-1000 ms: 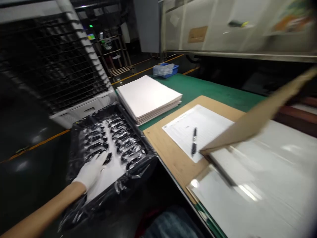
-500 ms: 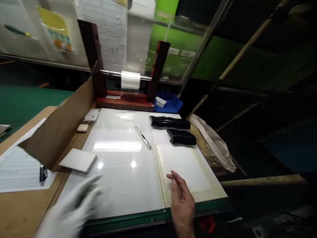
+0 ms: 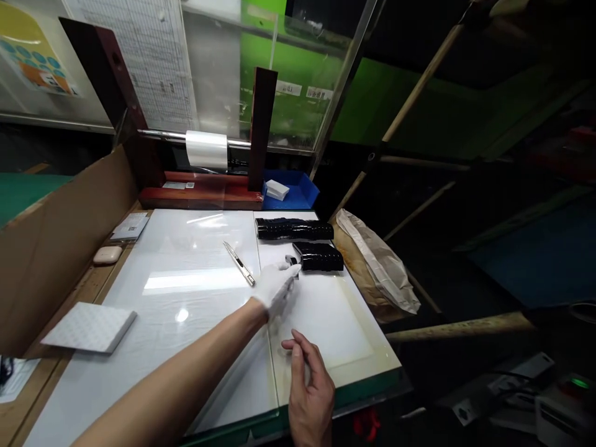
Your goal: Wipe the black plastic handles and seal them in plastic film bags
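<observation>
The left hand (image 3: 274, 287) is pinching a black piece (image 3: 291, 261) mid-frame, seemingly for alignment with the row (image 3: 322, 256), the right hand (image 3: 311, 394) resting, fingers apart.

The gloved left hand (image 3: 274, 287) holds a small black piece (image 3: 292, 260) at the left end of the shorter black row (image 3: 321, 257). The right hand (image 3: 311, 386), bare and loosely curled, is at the worktop's (image 3: 335, 313) near edge. A knife (image 3: 239, 263) lies left of the glove.
</observation>
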The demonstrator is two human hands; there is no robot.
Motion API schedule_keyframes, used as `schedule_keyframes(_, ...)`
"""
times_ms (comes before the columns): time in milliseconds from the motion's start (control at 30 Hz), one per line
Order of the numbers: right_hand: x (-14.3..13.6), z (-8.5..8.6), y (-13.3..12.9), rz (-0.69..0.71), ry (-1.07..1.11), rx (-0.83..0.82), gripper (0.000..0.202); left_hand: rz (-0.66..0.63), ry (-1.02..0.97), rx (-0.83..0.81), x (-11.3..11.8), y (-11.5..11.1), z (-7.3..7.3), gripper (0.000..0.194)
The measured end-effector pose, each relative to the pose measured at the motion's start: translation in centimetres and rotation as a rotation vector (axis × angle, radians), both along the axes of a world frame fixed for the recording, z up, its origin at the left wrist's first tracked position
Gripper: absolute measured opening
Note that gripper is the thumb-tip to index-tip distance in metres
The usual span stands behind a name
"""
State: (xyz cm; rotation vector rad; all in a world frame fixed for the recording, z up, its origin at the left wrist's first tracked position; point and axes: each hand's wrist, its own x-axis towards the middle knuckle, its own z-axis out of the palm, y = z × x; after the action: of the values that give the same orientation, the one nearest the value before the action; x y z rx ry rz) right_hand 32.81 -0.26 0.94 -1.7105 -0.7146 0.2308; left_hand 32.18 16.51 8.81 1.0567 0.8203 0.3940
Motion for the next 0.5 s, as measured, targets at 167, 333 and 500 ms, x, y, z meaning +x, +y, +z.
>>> schedule_keyframes(167, -0.6, 0.5, -0.4, 0.082, 0.115, 0.018, 0.033, 0.140, 0.038, -0.199, -12.4, -4.9, 0.1, 0.060)
schedule_keyframes(333, -5.6, 3.6, 0.7, 0.309, 0.446, -0.187, 0.042, 0.341, 0.098, -0.370, -22.7, -9.6, 1.0, 0.059)
schedule_keyframes(500, -10.1, 5.7, 1.7, 0.518, 0.673, -0.416, 0.052, 0.475, 0.062, -0.425, -27.3, -11.1, 0.7, 0.066)
